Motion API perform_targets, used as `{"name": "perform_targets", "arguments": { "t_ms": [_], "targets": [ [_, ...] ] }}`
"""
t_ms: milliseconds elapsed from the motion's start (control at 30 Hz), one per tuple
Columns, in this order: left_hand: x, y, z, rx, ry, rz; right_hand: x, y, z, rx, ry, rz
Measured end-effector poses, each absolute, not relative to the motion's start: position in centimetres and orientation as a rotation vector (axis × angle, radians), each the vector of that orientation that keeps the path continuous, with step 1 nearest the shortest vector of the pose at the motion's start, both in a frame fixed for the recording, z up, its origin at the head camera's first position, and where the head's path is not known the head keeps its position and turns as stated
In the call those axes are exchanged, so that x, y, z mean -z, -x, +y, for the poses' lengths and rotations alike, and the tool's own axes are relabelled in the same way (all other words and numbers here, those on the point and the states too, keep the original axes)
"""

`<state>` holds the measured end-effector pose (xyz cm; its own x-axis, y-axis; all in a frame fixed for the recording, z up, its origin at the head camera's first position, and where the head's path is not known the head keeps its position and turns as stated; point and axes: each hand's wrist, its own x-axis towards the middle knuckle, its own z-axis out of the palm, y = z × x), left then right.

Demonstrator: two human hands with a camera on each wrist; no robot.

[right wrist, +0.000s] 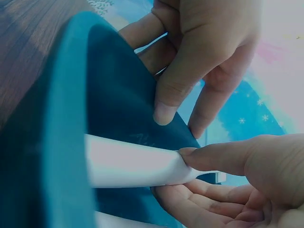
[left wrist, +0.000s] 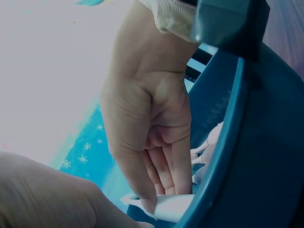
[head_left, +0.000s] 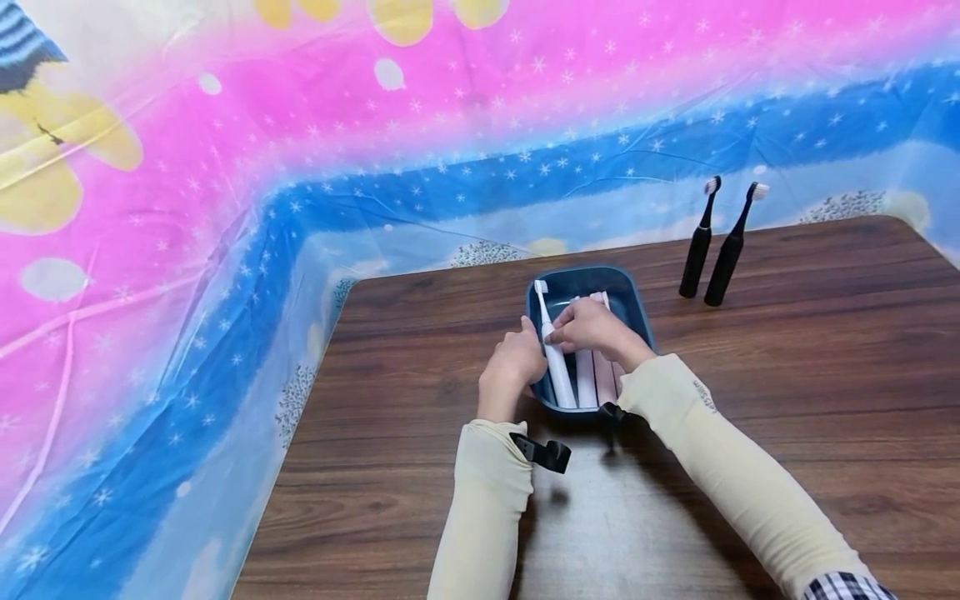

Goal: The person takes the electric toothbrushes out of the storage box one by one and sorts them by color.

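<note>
A dark blue plastic box (head_left: 636,298) stands on the table with several electric toothbrushes lying in it. My right hand (head_left: 592,323) reaches inside and pinches a white electric toothbrush (head_left: 558,373) near its neck, thumb on one side and fingertips on the other. This brush lies lengthwise along the left wall, head towards the far end. At that wall, my left hand (head_left: 513,362) grips the rim, its thumb over the inner side in the right wrist view and its fingers outside. Beside the held brush are another white toothbrush (head_left: 585,379) and pinkish toothbrushes (head_left: 604,377), partly covered by my right hand.
Two black electric toothbrushes (head_left: 696,257) stand upright on the brown wooden table (head_left: 810,350), right of the box. A pink and blue patterned cloth (head_left: 465,142) hangs behind and left of the table. Each wrist wears a black camera mount (head_left: 546,454).
</note>
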<state>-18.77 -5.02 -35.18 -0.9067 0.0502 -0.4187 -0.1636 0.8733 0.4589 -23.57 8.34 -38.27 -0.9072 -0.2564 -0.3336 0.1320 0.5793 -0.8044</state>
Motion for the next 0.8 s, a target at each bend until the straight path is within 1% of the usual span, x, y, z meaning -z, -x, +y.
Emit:
{"name": "perform_targets", "arguments": {
  "t_ms": [533,800],
  "targets": [
    [35.6,19.3,-5.9,-0.753,0.053,2.559,37.2,22.4,10.1,1.49,0.139,2.339],
    [36.0,19.2,-6.9,-0.885,0.0,2.507,35.5,21.5,11.9,1.548,0.185,2.416]
  ]
}}
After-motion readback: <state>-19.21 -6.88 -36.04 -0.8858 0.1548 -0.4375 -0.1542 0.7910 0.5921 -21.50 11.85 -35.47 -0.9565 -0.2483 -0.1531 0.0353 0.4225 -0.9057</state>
